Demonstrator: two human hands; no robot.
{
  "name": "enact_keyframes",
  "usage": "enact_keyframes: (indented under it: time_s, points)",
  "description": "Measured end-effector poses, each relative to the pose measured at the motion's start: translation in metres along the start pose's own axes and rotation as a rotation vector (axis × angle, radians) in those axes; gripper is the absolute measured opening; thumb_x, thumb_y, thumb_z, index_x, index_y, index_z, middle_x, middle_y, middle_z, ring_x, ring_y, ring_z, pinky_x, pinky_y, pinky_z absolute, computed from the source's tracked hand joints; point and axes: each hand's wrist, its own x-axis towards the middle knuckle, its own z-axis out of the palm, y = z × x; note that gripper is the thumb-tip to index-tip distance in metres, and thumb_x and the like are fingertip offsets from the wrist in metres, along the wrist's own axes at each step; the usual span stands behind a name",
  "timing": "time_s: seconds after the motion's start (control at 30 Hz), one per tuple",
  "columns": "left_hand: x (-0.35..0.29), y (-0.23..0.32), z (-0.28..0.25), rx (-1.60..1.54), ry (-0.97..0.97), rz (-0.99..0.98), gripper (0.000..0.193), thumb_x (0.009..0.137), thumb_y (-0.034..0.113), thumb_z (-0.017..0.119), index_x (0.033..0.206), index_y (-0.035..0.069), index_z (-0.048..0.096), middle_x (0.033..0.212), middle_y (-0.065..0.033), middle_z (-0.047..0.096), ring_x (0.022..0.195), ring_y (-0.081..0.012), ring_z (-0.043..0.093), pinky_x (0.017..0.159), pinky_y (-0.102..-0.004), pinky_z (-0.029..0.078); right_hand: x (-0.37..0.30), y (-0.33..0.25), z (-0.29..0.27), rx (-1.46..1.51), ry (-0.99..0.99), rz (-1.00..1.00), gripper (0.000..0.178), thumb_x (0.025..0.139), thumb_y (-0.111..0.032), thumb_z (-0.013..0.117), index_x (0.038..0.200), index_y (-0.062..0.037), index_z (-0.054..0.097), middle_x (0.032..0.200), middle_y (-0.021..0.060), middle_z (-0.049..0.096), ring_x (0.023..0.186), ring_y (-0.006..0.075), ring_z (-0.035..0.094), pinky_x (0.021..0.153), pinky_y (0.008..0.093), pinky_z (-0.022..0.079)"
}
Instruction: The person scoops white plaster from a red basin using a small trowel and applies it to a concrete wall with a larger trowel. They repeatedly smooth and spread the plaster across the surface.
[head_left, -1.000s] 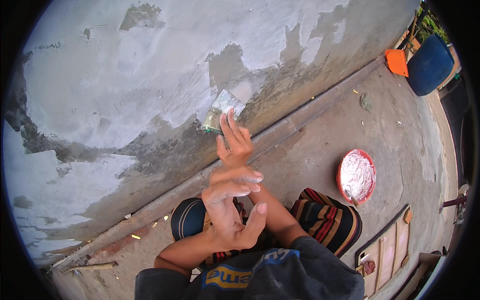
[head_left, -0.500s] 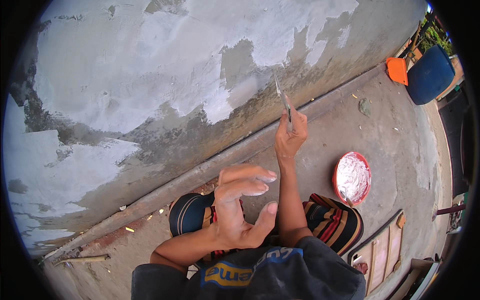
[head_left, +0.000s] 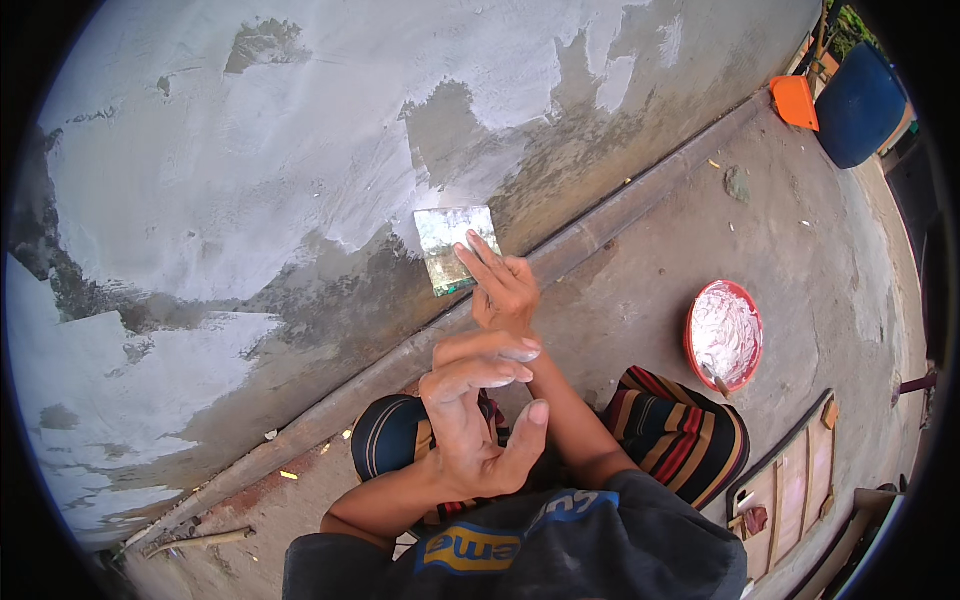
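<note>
— Wall (head_left: pixel 200 180) first, on the left: what covers it?

— Pale plaster in broad patches over darker grey, with bare grey showing low down. Along its foot runs a raised concrete ledge (head_left: pixel 330 415), slanting up toward the right, with a stick (head_left: pixel 200 541) lying on the ground near its lower end.

— And moving right?

— The person's knees in striped fabric (head_left: pixel 680 440), then a red bowl (head_left: pixel 724 335) of white paste on the concrete ground (head_left: pixel 640 260), a wooden frame (head_left: pixel 790 490) below it, and far off an orange scoop-like thing (head_left: pixel 797 101) beside a blue barrel (head_left: pixel 858 105).

— Anything between the hands and the wall?

— Nothing; only the left hand partly hides the right forearm.

— How do the hands stand?

— The left hand (head_left: pixel 475 420) is raised in front of the chest, open, palm turned inward, fingers bent and together, holding nothing. The right hand (head_left: pixel 500 285) reaches forward, fingers stretched flat, pressing against a small square plate.

— The plate (head_left: pixel 452 245)?

— Thin, squarish, smeared grey-white with a greenish lower edge, lying flat against the wall just above the ledge, at the border of a plastered patch.
</note>
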Motion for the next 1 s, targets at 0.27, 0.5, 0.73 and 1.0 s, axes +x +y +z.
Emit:
enact_keyframes:
  time_s: [0.27, 0.5, 0.73, 1.0]
  points:
    - [0.002, -0.004, 0.004, 0.039, -0.033, -0.039, 0.042, 0.083, -0.003, 0.061, 0.115, 0.002, 0.035, 0.115, -0.0237, 0.045, 0.100, -0.0235, 0.053, 0.081, -0.0322, 0.048, -0.015, 0.044, -0.031, 0.893, 0.340, 0.923, 0.024, 0.089, -0.002, 0.059, 0.112, -0.0016, 0.065, 0.094, 0.0051, 0.067, 0.092, 0.0141, 0.058, 0.083, 0.0296, 0.045]
    - [0.004, -0.017, 0.006, 0.070, -0.055, -0.072, 0.041, 0.085, -0.005, 0.058, 0.118, 0.004, 0.036, 0.115, -0.0208, 0.045, 0.104, -0.0234, 0.050, 0.078, -0.0318, 0.048, 0.024, 0.095, -0.091, 1.102, 0.639, 0.906, 0.031, 0.093, -0.010, 0.060, 0.122, -0.0002, 0.057, 0.112, 0.0045, 0.063, 0.096, 0.0105, 0.056, 0.087, 0.0259, 0.043]
    - [0.009, -0.049, 0.011, 0.170, -0.080, -0.230, 0.043, 0.086, -0.004, 0.056, 0.123, 0.008, 0.036, 0.119, -0.0128, 0.045, 0.107, -0.0185, 0.046, 0.079, -0.0295, 0.047, 0.049, 0.094, -0.080, 0.803, 0.694, 0.832, 0.024, 0.095, -0.014, 0.061, 0.111, 0.0035, 0.065, 0.099, 0.0042, 0.067, 0.089, 0.0091, 0.057, 0.082, 0.0238, 0.043]
    - [0.012, -0.062, 0.010, 0.121, -0.014, -0.334, 0.041, 0.087, -0.003, 0.056, 0.122, 0.007, 0.037, 0.119, -0.0133, 0.048, 0.106, -0.0192, 0.049, 0.082, -0.0311, 0.045, 0.099, 0.084, -0.048, 0.330, 0.680, 0.542, 0.023, 0.092, -0.009, 0.061, 0.111, 0.0041, 0.068, 0.102, 0.0127, 0.069, 0.092, 0.0201, 0.065, 0.080, 0.0322, 0.049]
